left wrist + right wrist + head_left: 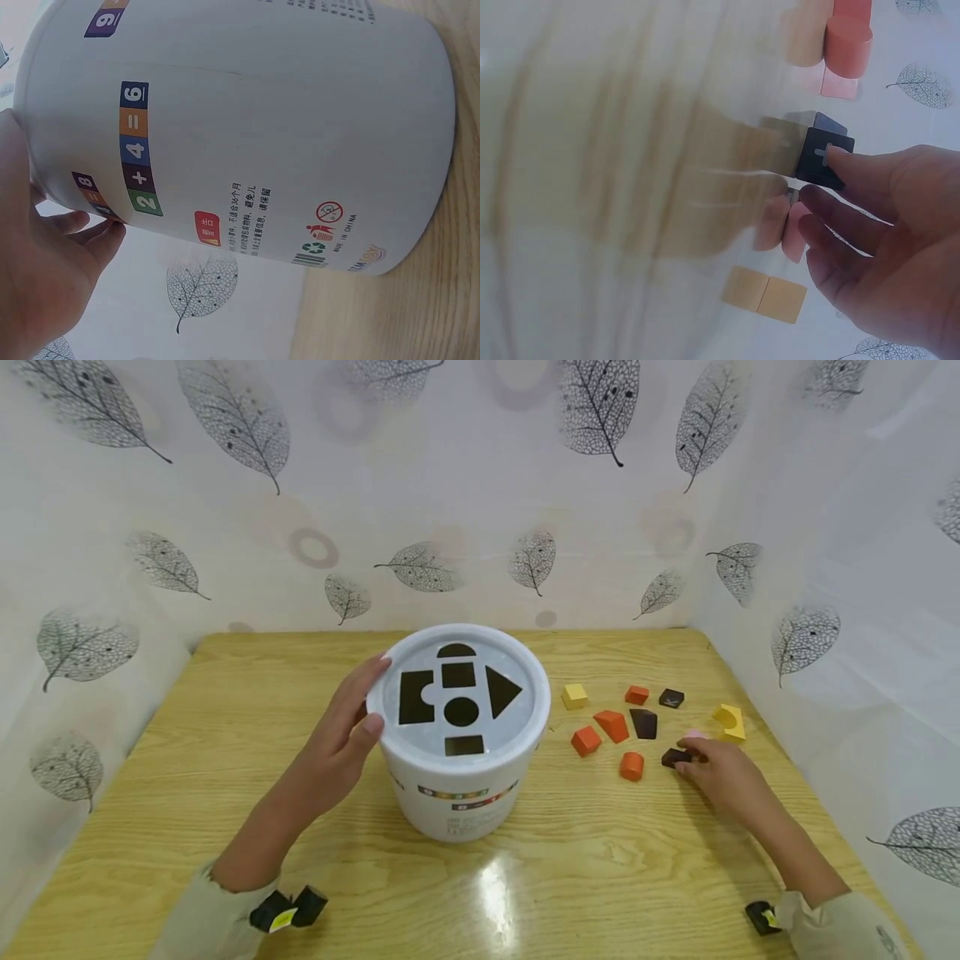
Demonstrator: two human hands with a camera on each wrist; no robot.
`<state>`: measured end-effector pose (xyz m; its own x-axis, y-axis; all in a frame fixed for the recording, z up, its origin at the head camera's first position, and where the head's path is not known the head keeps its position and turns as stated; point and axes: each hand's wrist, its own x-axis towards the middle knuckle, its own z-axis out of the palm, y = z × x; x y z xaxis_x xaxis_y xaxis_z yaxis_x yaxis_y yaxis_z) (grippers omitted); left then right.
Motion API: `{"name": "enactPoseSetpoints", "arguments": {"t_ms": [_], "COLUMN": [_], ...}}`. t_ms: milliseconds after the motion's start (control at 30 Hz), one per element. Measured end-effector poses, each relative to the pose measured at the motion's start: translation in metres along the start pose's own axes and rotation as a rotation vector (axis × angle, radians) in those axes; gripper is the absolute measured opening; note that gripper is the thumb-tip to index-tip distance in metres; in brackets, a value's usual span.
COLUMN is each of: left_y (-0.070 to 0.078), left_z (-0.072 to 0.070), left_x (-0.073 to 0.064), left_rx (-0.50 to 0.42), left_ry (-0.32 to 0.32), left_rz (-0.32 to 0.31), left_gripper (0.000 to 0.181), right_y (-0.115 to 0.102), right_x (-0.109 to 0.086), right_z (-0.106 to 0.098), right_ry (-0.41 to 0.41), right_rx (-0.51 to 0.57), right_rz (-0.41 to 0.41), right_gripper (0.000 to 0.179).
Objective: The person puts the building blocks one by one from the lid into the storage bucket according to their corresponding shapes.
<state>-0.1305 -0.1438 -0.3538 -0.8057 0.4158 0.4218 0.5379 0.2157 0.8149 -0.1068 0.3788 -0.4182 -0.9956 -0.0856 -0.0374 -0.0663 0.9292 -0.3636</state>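
A white bucket [457,810] stands upright on the table, its lid [390,693] cut with shaped holes: a half circle, a square, a circle, a triangle, a rectangle and a notched square. My left hand [341,735] grips the lid's left edge. In the left wrist view, fingers [101,244] of that hand bend against the bucket wall [300,135], which carries printed sums. At the right, my right hand [727,777] pinches a black block [825,156] marked with a plus sign, low over the table. A pink block [696,735] sits just behind, partly hidden by the fingers.
Loose blocks lie right of the bucket: a yellow cube [574,697], several orange ones including a cylinder [632,766], a dark wedge [643,723], a dark block [671,698] and a notched yellow block [731,722]. A leaf-patterned curtain [465,502] borders the wooden table [247,693].
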Motion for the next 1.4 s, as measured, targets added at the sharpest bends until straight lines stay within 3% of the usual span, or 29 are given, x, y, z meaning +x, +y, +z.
{"name": "enactPoseSetpoints", "arguments": {"t_ms": [333,967,1400], "left_y": [0.001,0.002,0.002], "left_z": [-0.001,-0.001,-0.001], "left_x": [-0.001,0.001,0.001], "left_rx": [0.001,0.004,-0.006], "left_ry": [-0.007,-0.009,-0.003], "left_rz": [-0.018,-0.005,-0.019], "left_gripper": [0.055,0.055,0.055], "right_y": [-0.001,-0.014,-0.038], "right_x": [0.0,-0.003,-0.003], "right_z": [-0.002,-0.006,-0.012], "right_ry": [0.013,0.137,0.237], "right_rx": [0.034,0.064,0.242], "right_rz": [0.062,-0.045,-0.003], "right_gripper": [0.038,0.034,0.035]}}
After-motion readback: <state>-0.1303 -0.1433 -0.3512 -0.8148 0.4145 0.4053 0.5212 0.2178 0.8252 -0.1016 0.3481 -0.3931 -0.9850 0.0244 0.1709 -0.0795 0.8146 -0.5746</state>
